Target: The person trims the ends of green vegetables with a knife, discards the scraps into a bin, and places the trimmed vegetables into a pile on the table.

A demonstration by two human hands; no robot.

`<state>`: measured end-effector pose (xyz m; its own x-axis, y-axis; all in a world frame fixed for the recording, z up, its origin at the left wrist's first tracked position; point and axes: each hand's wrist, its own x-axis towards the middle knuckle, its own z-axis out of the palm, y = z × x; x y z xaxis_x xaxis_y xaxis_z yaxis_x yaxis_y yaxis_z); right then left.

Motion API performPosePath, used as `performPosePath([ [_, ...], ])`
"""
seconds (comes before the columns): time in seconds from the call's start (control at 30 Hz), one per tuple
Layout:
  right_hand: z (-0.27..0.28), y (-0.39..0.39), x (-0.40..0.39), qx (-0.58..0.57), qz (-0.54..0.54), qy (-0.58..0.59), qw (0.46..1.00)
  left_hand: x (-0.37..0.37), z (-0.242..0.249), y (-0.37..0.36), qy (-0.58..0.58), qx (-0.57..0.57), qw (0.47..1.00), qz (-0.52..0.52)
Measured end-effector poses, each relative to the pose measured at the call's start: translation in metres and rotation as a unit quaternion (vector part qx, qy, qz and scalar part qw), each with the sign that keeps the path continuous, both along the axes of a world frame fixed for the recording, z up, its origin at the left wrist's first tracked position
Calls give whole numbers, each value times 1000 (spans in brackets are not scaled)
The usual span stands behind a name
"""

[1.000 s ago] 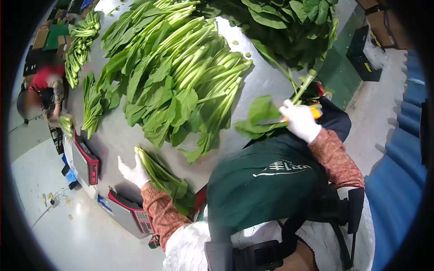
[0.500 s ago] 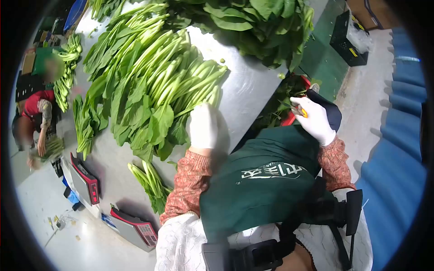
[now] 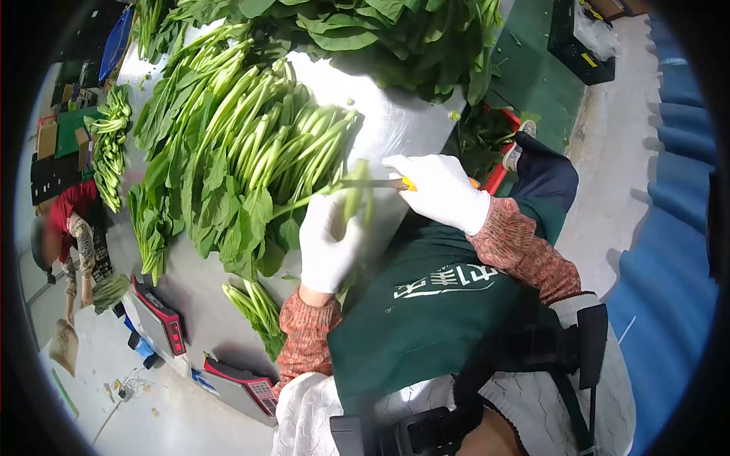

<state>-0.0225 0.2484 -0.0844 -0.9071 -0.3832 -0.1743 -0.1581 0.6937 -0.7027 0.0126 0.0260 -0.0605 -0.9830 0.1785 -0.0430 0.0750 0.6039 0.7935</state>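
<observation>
My left hand (image 3: 328,242), in a white glove, is closed around a green vegetable stalk (image 3: 356,199) near the table's right edge. The stalk is blurred. My right hand (image 3: 445,190), also gloved, grips a knife (image 3: 406,184) with an orange handle, its blade pointing left and reaching the stalk. Just left of and behind my left hand lies a large pile of leafy greens (image 3: 251,144), with the stem ends toward me. A small bunch (image 3: 258,313) lies on the table beside my left sleeve.
More greens (image 3: 411,38) are heaped at the top. Two red scales (image 3: 163,318) stand at lower left. Another person (image 3: 72,220) bends over greens at far left. A red crate (image 3: 498,173) holding leaves is beyond my right hand; a black crate (image 3: 582,49) stands at upper right.
My right hand has moved left with the knife, close to my left hand. My left hand now holds a stalk away from the pile. The view has shifted slightly.
</observation>
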Motion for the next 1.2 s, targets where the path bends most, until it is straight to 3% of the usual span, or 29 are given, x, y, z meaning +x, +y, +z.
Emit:
performPosePath([
  [0.1,-2,2,1,13,8,-13,1000,1,2,6,4,42,999,-13],
  [0.17,2,2,3,11,3,-25,1000,4,2,9,-85,104,991,17],
  [0.23,1,4,5,-1,-5,-27,1000,5,5,9,-108,109,988,12],
  [0.3,-11,8,10,-25,-16,-15,999,3,13,9,-60,56,996,-27],
  [0.33,-22,14,9,22,-40,-13,999,6,14,8,-123,143,982,-21],
  [0.37,-33,23,8,69,-66,-11,995,4,19,11,-36,141,987,-66],
  [0.5,-31,48,5,-121,-224,-115,960,11,17,10,-91,120,986,-68],
  [0.57,-15,43,-5,-129,-236,-88,959,11,15,11,-117,138,982,-62],
  [0.7,-22,9,-26,-120,-118,34,985,15,29,8,-106,43,991,-73],
  [0.77,-16,-22,-45,-213,-80,32,973,18,29,1,-89,19,994,-56],
  [0.9,-16,-81,-80,-180,-34,118,976,26,35,-9,-75,-26,996,-28],
  [1.07,-55,-75,-103,-35,-30,111,993,36,35,-14,-45,-26,999,-9],
  [1.1,-51,-62,-92,22,3,150,988,36,37,-14,-41,-38,998,-24],
  [1.13,-84,-57,-86,-37,6,289,956,37,34,-18,2,-29,999,-33],
  [1.17,-72,-51,-78,8,29,113,993,40,23,-18,-19,-30,999,-24],
  [1.2,-80,-49,-72,-61,27,182,981,39,23,-15,-13,-50,998,-22],
])
